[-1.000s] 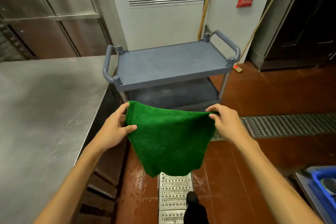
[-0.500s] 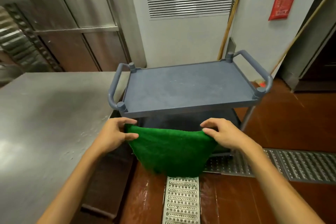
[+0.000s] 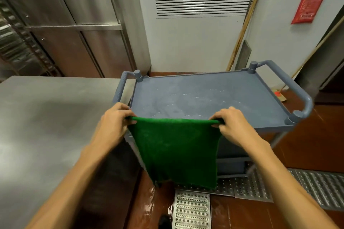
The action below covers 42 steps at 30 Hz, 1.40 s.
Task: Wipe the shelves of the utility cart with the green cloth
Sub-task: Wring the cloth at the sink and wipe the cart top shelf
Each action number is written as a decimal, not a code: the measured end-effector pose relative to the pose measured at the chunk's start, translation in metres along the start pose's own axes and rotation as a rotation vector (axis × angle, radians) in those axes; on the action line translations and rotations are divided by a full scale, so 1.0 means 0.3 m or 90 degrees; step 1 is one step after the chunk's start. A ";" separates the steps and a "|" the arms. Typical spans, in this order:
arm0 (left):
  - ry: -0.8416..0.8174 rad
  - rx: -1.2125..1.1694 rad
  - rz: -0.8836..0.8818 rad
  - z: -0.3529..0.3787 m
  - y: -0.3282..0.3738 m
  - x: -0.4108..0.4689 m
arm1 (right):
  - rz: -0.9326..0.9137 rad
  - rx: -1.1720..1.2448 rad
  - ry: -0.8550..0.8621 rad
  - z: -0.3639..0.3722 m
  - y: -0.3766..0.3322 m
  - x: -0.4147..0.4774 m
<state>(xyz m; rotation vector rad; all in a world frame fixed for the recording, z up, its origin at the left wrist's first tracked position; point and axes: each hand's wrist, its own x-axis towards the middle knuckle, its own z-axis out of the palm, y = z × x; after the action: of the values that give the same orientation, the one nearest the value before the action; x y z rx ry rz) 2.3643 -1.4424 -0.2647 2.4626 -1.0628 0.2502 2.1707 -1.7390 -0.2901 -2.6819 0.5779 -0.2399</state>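
Counter (image 3: 46, 126): a broad steel surface fills our left side. It runs up beside the cart's left handle and carries nothing we can see.

Utility cart (image 3: 308, 104): a blue-grey plastic cart with a loop handle at each end. A second ago it stood well ahead of us. Now it is right in front, so we judge the approach finished.

Top shelf (image 3: 204, 83): flat, bare and fully in view.

Green cloth (image 3: 176, 150): it hangs as one flat sheet in front of the cart's near side. Its top edge is pulled straight between our two hands, level with the near rim of the top shelf. A second ago that edge sagged, and we held it lower and further from the cart. The cloth is not yet on any shelf, so we think no wiping has begun and the top shelf comes first.

Lower shelf (image 3: 230, 167): only a strip shows to the right of the hanging cloth. The cloth hides the rest.

Left hand (image 3: 111, 122): fingers and thumb pinch the cloth's upper left corner, just beside the cart's left handle.

Right hand (image 3: 234, 124): fingers and thumb pinch the upper right corner, over the shelf's near rim.

Smears (image 3: 195, 96): pale streaks and specks cross the middle of the top shelf, likely what needs wiping.
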 end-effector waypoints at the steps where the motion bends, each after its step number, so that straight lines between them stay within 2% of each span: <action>1: 0.001 0.003 0.014 -0.008 -0.023 0.046 | 0.008 0.007 0.014 -0.016 -0.023 0.044; 5: 0.023 -0.001 0.025 -0.044 -0.119 0.226 | 0.028 0.025 0.050 -0.093 -0.117 0.188; 13: 0.022 -0.124 0.064 -0.092 -0.259 0.554 | 0.054 0.036 0.118 -0.173 -0.212 0.518; 20: 0.024 -0.098 0.037 -0.088 -0.338 0.804 | 0.036 0.051 0.155 -0.171 -0.213 0.759; 28: 0.053 -0.057 -0.056 -0.038 -0.424 1.107 | 0.020 0.067 0.184 -0.162 -0.162 1.158; 32: 0.140 -0.006 -0.001 -0.049 -0.423 1.289 | 0.014 0.125 0.238 -0.206 -0.141 1.396; 36: 0.202 -0.021 0.021 -0.018 -0.440 1.399 | -0.013 0.179 0.309 -0.216 -0.129 1.513; 39: 0.168 -0.016 -0.011 0.086 -0.494 1.401 | -0.039 0.184 0.299 -0.127 -0.085 1.531; 42: 0.062 -0.012 -0.065 0.266 -0.564 1.345 | -0.014 0.168 0.232 0.074 -0.001 1.526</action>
<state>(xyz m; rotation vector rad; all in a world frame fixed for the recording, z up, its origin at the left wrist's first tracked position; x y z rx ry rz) 2.7638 -1.6376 -0.2564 2.4528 -0.8916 0.3236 2.5884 -1.9265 -0.2717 -2.4017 0.5744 -0.7665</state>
